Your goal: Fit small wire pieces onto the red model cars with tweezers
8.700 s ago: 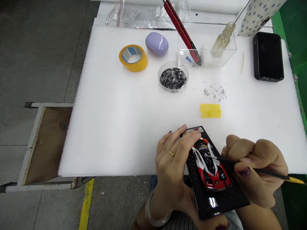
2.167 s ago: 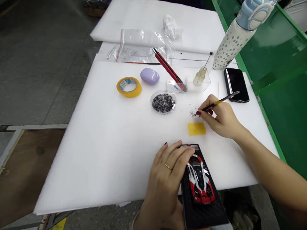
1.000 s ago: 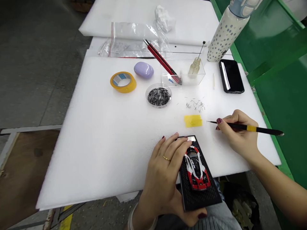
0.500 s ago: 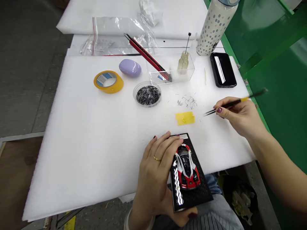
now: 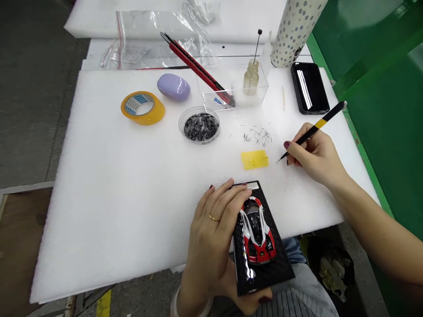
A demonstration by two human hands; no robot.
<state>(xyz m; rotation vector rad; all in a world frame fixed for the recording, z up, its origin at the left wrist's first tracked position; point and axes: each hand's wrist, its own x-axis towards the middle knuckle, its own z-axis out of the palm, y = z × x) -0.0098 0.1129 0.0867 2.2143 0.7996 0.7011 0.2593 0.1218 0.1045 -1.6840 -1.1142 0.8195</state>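
Head view: I see the left hand clamped on a black base under a model car.
Right hand: pinching a black tool, tip near yellow tape.

Red-white model car | on black base | black tweezers, slanted, tips down

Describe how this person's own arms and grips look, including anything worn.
The left grip has a thin gold ring on one finger and dark red nail polish; a pale band circles the wrist, partly cut off by the frame. The right grip has similar polish. No sleeve shows on the right forearm.
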